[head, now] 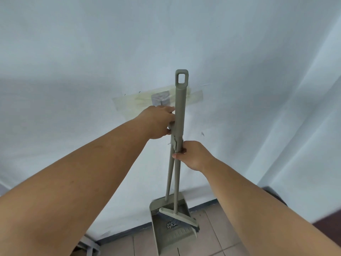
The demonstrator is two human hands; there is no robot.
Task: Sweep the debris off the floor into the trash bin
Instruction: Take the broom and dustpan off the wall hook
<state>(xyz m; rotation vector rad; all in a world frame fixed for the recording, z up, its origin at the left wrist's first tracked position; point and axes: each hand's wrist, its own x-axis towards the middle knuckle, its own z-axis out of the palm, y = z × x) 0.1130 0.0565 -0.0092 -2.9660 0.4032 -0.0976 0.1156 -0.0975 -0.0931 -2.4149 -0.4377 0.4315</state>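
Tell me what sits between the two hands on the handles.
In the head view, a clip joining both handles sits between the left hand and right hand.

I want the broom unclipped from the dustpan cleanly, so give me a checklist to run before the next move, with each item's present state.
1. Left hand grips the upper handles at the clip: ok.
2. Right hand grips the broom handle below the clip: ok.
3. The two handles already spread apart below the clip: ok.
4. Dustpan over the tiled floor, resting or lifted: cannot tell.
5. Broom head sits inside the dustpan: ok.
6. Debris and trash bin located: cannot tell, neither is in view.
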